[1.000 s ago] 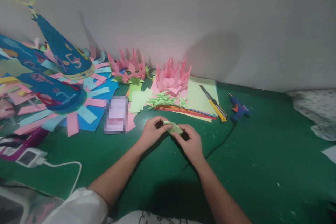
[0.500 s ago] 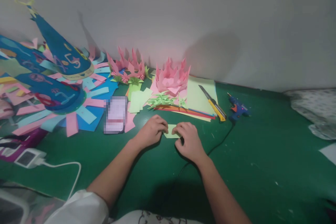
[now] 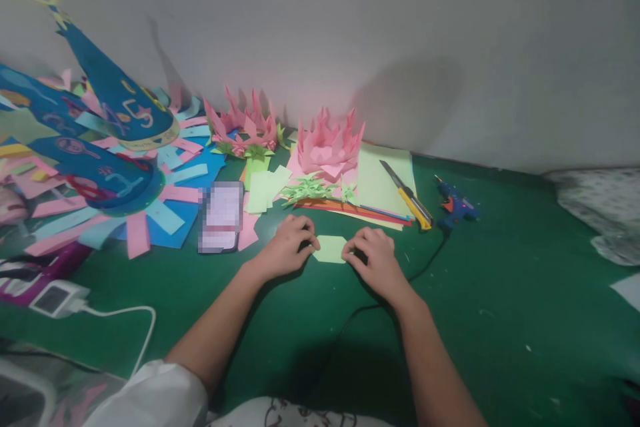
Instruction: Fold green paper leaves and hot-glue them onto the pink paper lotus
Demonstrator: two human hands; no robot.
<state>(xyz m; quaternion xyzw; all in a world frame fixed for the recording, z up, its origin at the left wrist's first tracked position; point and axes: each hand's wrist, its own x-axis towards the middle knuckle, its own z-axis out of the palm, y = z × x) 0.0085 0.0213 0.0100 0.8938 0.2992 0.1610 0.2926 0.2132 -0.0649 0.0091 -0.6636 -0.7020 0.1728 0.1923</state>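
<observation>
The light green paper piece point(image 3: 330, 249) lay flat on the green table point(image 3: 500, 293), between the two hands. The left hand point(image 3: 289, 247) was curled, its fingertips gripping the piece's left edge. The right hand point(image 3: 376, 260) was likewise curled and held the right edge against the table. Beyond the piece stood a pink paper flower point(image 3: 327, 143), beside a stack of coloured sheets point(image 3: 383, 177). A yellow utility knife point(image 3: 409, 199) lay on that stack. A blue glue gun point(image 3: 455, 203) rested just to its right, its cord running towards the right forearm.
</observation>
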